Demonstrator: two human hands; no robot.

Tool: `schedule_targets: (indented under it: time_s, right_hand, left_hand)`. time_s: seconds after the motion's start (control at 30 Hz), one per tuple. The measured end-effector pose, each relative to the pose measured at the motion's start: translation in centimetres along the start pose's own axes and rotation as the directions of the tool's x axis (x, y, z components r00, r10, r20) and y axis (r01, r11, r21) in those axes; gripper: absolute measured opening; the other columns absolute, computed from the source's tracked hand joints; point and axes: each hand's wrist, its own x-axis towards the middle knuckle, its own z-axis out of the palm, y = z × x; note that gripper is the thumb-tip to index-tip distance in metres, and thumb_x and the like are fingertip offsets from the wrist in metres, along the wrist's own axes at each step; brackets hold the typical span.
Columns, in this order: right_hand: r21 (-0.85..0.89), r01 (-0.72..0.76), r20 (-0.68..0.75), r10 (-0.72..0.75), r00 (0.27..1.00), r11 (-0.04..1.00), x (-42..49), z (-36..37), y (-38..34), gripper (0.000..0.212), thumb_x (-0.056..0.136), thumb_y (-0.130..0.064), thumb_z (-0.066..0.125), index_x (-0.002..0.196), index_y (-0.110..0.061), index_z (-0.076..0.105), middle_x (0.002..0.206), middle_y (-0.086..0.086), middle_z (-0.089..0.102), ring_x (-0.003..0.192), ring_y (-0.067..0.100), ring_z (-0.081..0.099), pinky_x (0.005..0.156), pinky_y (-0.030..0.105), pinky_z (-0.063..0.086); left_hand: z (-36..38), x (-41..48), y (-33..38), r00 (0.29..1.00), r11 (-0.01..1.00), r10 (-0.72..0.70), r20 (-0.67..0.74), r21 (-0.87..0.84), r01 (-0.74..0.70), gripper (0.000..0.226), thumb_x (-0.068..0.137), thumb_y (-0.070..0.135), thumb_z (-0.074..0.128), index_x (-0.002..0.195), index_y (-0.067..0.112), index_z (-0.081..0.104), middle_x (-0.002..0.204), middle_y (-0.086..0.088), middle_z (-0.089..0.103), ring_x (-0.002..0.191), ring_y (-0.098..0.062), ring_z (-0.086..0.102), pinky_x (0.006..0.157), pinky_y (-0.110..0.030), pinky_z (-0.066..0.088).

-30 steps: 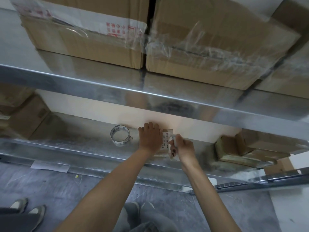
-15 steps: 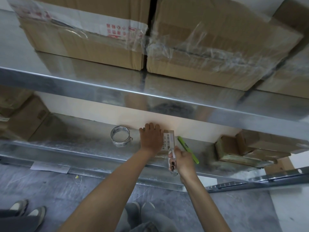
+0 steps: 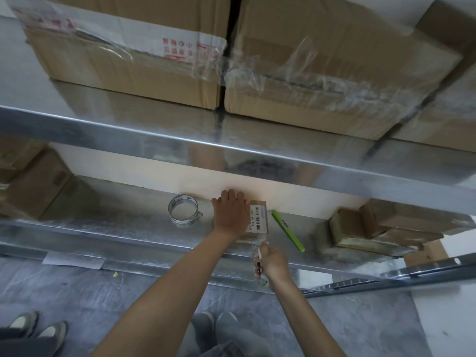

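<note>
A small cardboard box (image 3: 258,219) with a white barcode label lies on the lower metal shelf (image 3: 128,215). My left hand (image 3: 231,212) rests flat on its left part, fingers straight toward the wall. My right hand (image 3: 270,261) is at the shelf's front edge, below the box, and grips a white marker pen (image 3: 259,266). A green pen (image 3: 287,230) lies on the shelf just right of the box, untouched.
A roll of clear tape (image 3: 183,210) stands left of my left hand. Brown parcels (image 3: 373,228) sit at the right, cardboard boxes (image 3: 28,184) at the left. Large taped cartons (image 3: 309,60) fill the upper shelf. Someone's shoes (image 3: 36,328) show at the lower left.
My right hand has drawn back from the box toward the shelf's front edge with the white pen. The green pen, earlier under that hand, now lies uncovered. My left hand stayed put.
</note>
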Motion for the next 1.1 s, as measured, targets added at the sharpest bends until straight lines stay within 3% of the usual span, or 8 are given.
schedule_targets:
  time_s: [0.1, 0.23, 0.3, 0.37, 0.43, 0.5, 0.83, 1.1]
  right_hand:
    - [0.041, -0.042, 0.029, 0.041, 0.999, 0.998, 0.6, 0.1, -0.2, 0.048, 0.102, -0.025, 0.041, 0.062, -0.002, 0.056, 0.044, 0.008, 0.046, 0.036, 0.019, 0.039, 0.038, 0.021, 0.038]
    - [0.003, -0.076, 0.065, 0.075, 0.995, 0.997, 1.3, 0.0, -0.8, 0.045, 0.101, -0.023, 0.041, 0.064, -0.001, 0.055, 0.050, 0.010, 0.047, 0.039, 0.019, 0.040, 0.040, 0.022, 0.040]
    - [0.002, -0.098, 0.097, 0.097, 0.991, 0.995, 1.5, -0.4, -1.1, 0.044, 0.100, -0.020, 0.041, 0.062, -0.001, 0.053, 0.047, 0.008, 0.045, 0.035, 0.017, 0.037, 0.037, 0.020, 0.037]
    - [-0.012, -0.112, 0.115, 0.113, 0.987, 0.994, 1.6, -0.8, -1.4, 0.044, 0.099, -0.021, 0.042, 0.061, -0.002, 0.053, 0.040, 0.004, 0.044, 0.032, 0.016, 0.036, 0.036, 0.019, 0.037]
    - [-0.011, -0.105, 0.129, 0.105, 0.986, 0.994, 1.9, -0.9, -1.4, 0.046, 0.100, -0.024, 0.044, 0.061, -0.002, 0.053, 0.035, 0.002, 0.044, 0.030, 0.015, 0.037, 0.036, 0.019, 0.037]
    - [0.016, -0.093, 0.136, 0.090, 0.987, 0.996, 2.2, -0.8, -1.1, 0.049, 0.100, -0.031, 0.045, 0.061, -0.002, 0.053, 0.034, 0.001, 0.044, 0.028, 0.014, 0.037, 0.036, 0.018, 0.037]
    - [0.004, -0.055, 0.135, 0.054, 0.989, 0.998, 2.2, -1.0, -0.8, 0.045, 0.099, -0.017, 0.043, 0.058, -0.002, 0.052, 0.038, 0.004, 0.044, 0.028, 0.014, 0.037, 0.035, 0.017, 0.037]
    - [0.010, -0.042, 0.145, 0.041, 0.989, 0.999, 2.4, -0.8, -0.5, 0.046, 0.099, -0.020, 0.043, 0.058, -0.002, 0.052, 0.043, 0.007, 0.042, 0.031, 0.015, 0.037, 0.036, 0.020, 0.037]
  left_hand:
    - [0.1, 0.0, -0.1, 1.000, 1.000, -0.007, 0.025, -0.003, 0.008, 0.054, 0.095, 0.037, 0.009, 0.114, 0.013, 0.053, 0.109, -0.010, 0.056, 0.101, -0.030, 0.051, 0.084, -0.045, 0.040]
    - [0.0, -0.2, 0.1, 0.989, 0.992, 0.122, -0.087, 0.035, -0.119, 0.023, 0.088, 0.023, 0.050, 0.107, 0.014, 0.060, 0.100, -0.009, 0.063, 0.092, -0.032, 0.060, 0.097, -0.068, 0.037]
    - [-0.1, -0.1, 0.0, 0.950, 0.954, 0.297, -0.095, -0.026, -0.300, 0.033, 0.084, 0.015, 0.060, 0.117, 0.017, 0.057, 0.112, -0.005, 0.063, 0.107, -0.029, 0.058, 0.112, -0.064, 0.021]
    - [-0.6, -0.1, -0.5, 0.935, 0.923, 0.351, 0.052, -0.189, -0.336, 0.043, 0.094, 0.037, 0.048, 0.134, 0.019, 0.046, 0.131, 0.000, 0.055, 0.126, -0.022, 0.047, 0.119, -0.050, 0.003]
    - [-1.1, 0.0, -1.0, 0.915, 0.917, 0.362, 0.176, -0.245, -0.316, 0.088, 0.078, 0.077, 0.039, 0.145, 0.019, 0.033, 0.144, 0.002, 0.043, 0.137, -0.019, 0.033, 0.119, -0.049, -0.005]
    - [-1.7, 0.0, -1.1, 0.891, 0.912, 0.381, 0.246, -0.260, -0.318, 0.113, 0.060, 0.089, 0.050, 0.146, 0.020, 0.028, 0.145, 0.002, 0.037, 0.138, -0.020, 0.029, 0.118, -0.051, -0.004]
    - [-2.8, 2.0, 1.0, 0.927, 0.935, 0.187, 0.325, -0.347, -0.067, 0.068, 0.058, 0.055, 0.083, 0.107, 0.025, 0.046, 0.110, 0.004, 0.056, 0.108, -0.023, 0.050, 0.097, -0.041, 0.029]
    - [-2.1, 1.6, 1.1, 0.974, 0.888, 0.132, 0.186, -0.458, -0.033, 0.035, 0.070, 0.045, 0.077, 0.087, 0.029, 0.050, 0.090, 0.014, 0.059, 0.091, -0.015, 0.053, 0.086, -0.036, 0.027]
